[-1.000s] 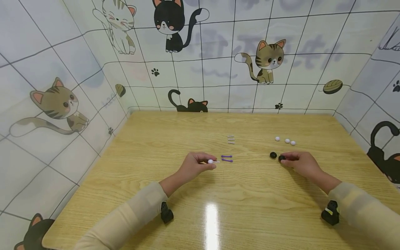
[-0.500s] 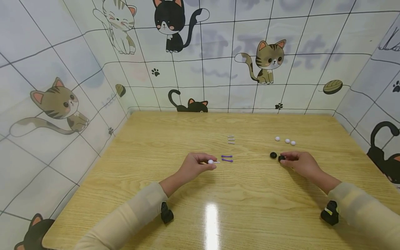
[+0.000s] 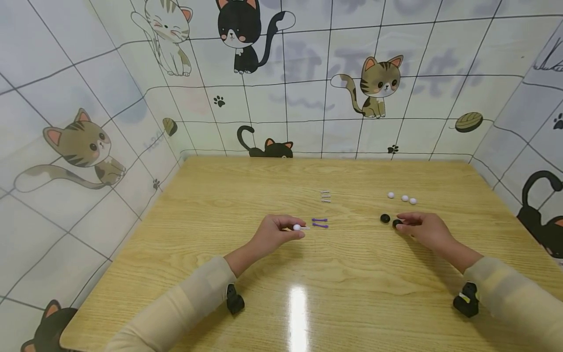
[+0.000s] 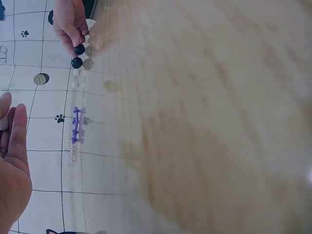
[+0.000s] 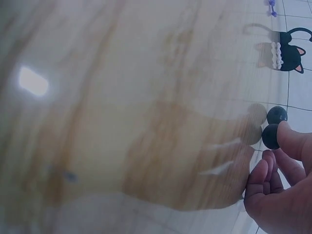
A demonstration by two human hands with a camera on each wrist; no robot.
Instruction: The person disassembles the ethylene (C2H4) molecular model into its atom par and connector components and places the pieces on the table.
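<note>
In the head view my left hand [image 3: 277,233] pinches a white ball [image 3: 296,228] with a thin white stick pointing right from it. My right hand [image 3: 424,229] has its thumb and fingertips around one black ball [image 3: 397,223], which stays on the table. Close by on its left sits a second black ball [image 3: 385,218]. From the right wrist view, the thumb [image 5: 292,141] touches the edge of the near black ball [image 5: 271,136]. Two purple connector rods [image 3: 319,223] lie just right of my left fingertips.
Three short white rods [image 3: 325,196] lie behind the purple ones. Three white balls [image 3: 404,198] sit beyond the black balls. The wooden table [image 3: 211,195] meets cat-patterned walls [image 3: 303,98] at the back and sides.
The fingers of my right hand have loosened slightly and shifted a little right, so more of the black ball shows. The left hand holds still with the white ball and stick.
</note>
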